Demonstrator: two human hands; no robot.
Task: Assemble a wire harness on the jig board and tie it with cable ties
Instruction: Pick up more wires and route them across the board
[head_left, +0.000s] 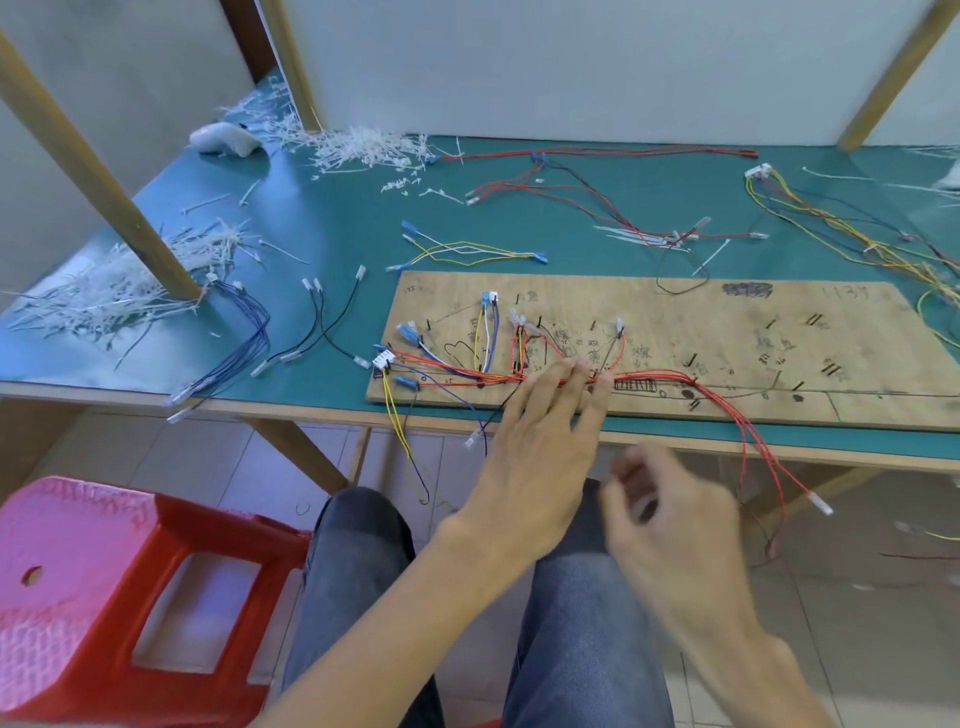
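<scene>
A plywood jig board (753, 332) with pegs and pen marks lies on the green table. A wire harness (467, 369) of red, yellow, blue and white wires runs along its near edge, with branches up to small connectors. My left hand (540, 441) reaches over the table edge, fingers spread, their tips pressing on the red wire bundle near the board's middle. My right hand (670, 514) hovers below the table edge over my lap, blurred, fingers curled; I cannot tell whether it holds anything. Red wires (763, 457) hang off the table's front.
Heaps of white cable-tie offcuts (363, 148) lie at the back and left (119, 291) of the table. Loose wire sets lie around the board: blue (234, 353), yellow-white (467, 252), red (597, 171), multicolour (841, 228). A red plastic stool (104, 597) stands at my left. Wooden frame posts (104, 182) rise from the table.
</scene>
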